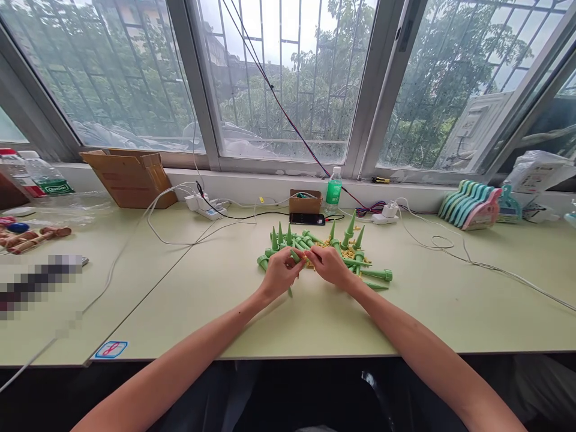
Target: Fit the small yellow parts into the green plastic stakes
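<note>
An open cardboard box point(130, 177) sits at the left under the window. A white power strip point(204, 206) lies near it with cables trailing across the green table point(472, 300). A small brown box point(305, 201) stands behind a black phone point(307, 219), beside a green bottle point(333, 191). Pastel plastic pieces point(470, 206) are stacked at the right. Wooden toys point(31, 237) lie at far left.

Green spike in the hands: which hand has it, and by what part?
The left hand grips a green spike near its wide end, tip pointing down. The right hand pinches at that end; a small yellow piece may be there.
</note>
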`<state>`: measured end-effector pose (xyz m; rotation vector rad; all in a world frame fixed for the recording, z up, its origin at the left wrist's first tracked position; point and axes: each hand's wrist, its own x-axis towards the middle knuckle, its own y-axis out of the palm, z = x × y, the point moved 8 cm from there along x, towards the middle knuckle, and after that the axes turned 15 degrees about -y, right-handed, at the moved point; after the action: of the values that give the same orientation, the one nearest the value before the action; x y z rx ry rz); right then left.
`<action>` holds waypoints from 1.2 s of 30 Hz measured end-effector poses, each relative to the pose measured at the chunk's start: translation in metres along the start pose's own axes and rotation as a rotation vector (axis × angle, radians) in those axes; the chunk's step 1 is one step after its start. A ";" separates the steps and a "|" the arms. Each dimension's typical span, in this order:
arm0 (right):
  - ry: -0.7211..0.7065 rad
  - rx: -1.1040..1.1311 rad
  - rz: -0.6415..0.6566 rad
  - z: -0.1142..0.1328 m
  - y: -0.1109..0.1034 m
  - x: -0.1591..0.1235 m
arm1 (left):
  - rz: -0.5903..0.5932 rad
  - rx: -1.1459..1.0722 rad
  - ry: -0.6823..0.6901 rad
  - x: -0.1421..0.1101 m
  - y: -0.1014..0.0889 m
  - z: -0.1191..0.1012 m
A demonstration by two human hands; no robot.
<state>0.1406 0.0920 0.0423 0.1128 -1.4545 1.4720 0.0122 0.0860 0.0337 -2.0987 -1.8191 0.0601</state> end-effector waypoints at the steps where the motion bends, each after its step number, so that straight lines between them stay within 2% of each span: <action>1: 0.002 0.008 -0.002 0.000 0.000 0.000 | -0.007 0.003 0.011 0.000 0.000 -0.001; 19: -0.041 0.175 0.012 0.007 0.003 0.001 | -0.136 0.147 0.188 -0.006 -0.005 -0.014; 36: -0.042 0.184 0.005 0.005 0.004 0.001 | -0.147 0.164 0.221 -0.009 -0.005 -0.018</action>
<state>0.1348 0.0899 0.0410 0.2545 -1.3514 1.6142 0.0111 0.0740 0.0499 -1.7801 -1.7656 -0.0568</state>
